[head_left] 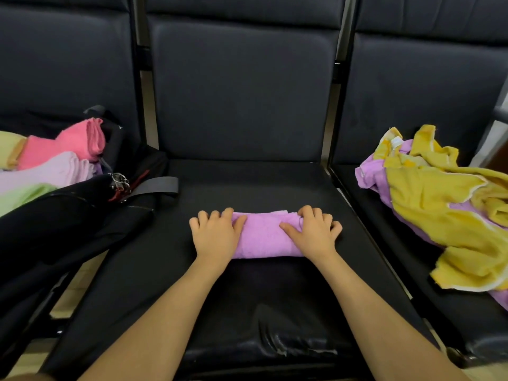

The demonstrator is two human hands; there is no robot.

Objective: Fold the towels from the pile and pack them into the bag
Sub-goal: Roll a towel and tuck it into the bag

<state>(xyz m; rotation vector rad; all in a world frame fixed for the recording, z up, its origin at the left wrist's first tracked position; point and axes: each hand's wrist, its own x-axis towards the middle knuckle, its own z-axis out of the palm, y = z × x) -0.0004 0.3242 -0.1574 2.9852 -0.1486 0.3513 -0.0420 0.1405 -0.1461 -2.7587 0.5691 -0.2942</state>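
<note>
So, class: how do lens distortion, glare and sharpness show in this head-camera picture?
Head view: wide-angle bending curves the seat frames toward the edges; soft glare shines on the middle seat's front edge; the purple towel and both hands look reasonably sharp.

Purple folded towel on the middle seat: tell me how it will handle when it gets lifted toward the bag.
The purple folded towel is soft terry, so it will likely sag and may unfold unless supported at both ends, where the left hand and right hand now press. It looks light for its bulk. Its nap probably grips skin well; slipping seems unlikely.
</note>
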